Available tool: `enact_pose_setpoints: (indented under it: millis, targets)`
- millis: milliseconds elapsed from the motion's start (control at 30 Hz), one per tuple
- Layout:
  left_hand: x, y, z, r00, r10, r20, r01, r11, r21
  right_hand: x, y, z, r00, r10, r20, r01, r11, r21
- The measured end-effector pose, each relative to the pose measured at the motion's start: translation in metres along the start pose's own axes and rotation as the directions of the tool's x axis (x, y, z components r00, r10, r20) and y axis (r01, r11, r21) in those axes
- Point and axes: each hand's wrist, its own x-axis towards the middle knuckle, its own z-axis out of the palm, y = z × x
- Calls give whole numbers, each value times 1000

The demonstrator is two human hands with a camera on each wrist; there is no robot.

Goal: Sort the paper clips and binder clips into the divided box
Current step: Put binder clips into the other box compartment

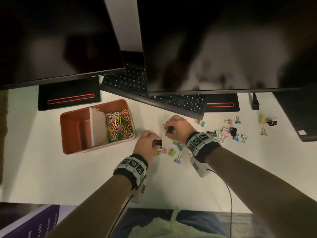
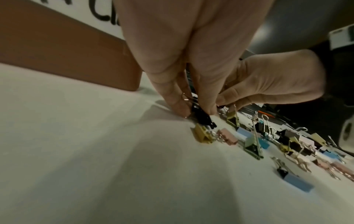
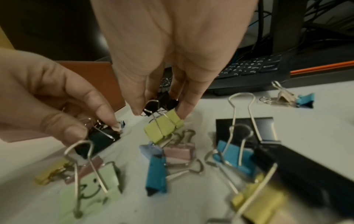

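Observation:
A brown divided box stands on the white desk. Its right compartment holds a heap of coloured paper clips; the left compartment looks bare. To the box's right, my left hand pinches a small black binder clip low over the desk; the left wrist view shows the left hand on that clip. Slightly further back, my right hand pinches another black binder clip, and the right wrist view shows the right hand on this clip just above a yellow-green clip.
Several coloured binder clips lie under and between my hands, and more are spread to the right. A black keyboard and two monitors on stands close off the back. A dark box sits at the right edge.

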Motion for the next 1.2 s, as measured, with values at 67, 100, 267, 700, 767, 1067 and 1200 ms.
enact_pose_setpoints:
  millis: [67, 100, 267, 700, 767, 1067, 1200]
  targets:
    - [-3, 0, -1, 998, 24, -52, -26, 999, -38, -5, 3, -2, 999, -3, -55, 7, 998, 67]
    - [-5, 2, -2, 996, 45, -75, -48, 998, -46, -7, 4, -4, 997, -4, -82, 12, 995, 100]
    - [-23, 18, -19, 975, 161, -152, -179, 977, -113, -22, 4, -22, 981, -46, -189, 88, 971, 223]
    - [-72, -37, -170, 838, 8, -546, -18, 1000, -14, 9, -136, -40, 850, -450, -275, 510, 834, 212]
    - [-77, -55, -181, 842, -55, -537, 50, 998, -23, 20, -176, -30, 829, -497, -257, 550, 809, 207]
    - [-85, -74, -192, 864, -153, -479, 79, 982, -171, 44, -238, 6, 894, -435, -110, 448, 850, 276]
    - [-87, -68, -190, 866, -128, -484, 64, 987, -145, 35, -202, -9, 899, -403, -171, 436, 857, 273]
